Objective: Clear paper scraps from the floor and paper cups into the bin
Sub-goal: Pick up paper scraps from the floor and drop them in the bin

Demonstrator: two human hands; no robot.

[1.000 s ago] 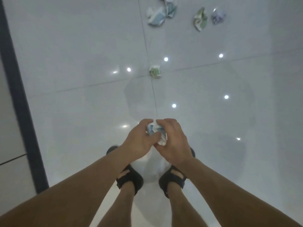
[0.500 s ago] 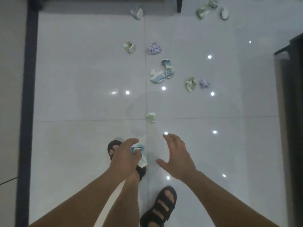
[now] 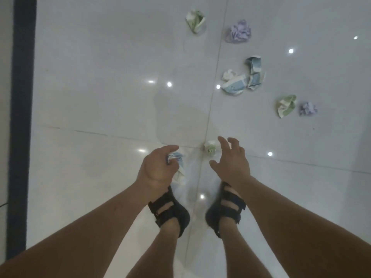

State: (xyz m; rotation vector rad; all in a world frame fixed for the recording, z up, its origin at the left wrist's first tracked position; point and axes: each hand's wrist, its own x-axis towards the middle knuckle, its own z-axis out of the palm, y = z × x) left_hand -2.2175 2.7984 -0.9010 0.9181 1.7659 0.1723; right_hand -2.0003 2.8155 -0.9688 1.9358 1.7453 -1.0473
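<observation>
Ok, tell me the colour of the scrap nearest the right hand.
The scrap is white with green; head view shows it.

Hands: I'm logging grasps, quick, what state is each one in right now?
Left hand: closed, gripping a crumpled paper scrap.
Right hand: open, fingers spread, holding nothing.

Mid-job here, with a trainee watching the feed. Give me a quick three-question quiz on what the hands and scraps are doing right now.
1. True or false: the left hand grips a crumpled scrap.
2. The right hand is: A) gripping a scrap; B) open, fingers spread, near the small green scrap; C) an empty fist.
3. How many purple scraps lie on the floor?
Key: 1 true; 2 B; 3 two.
</observation>
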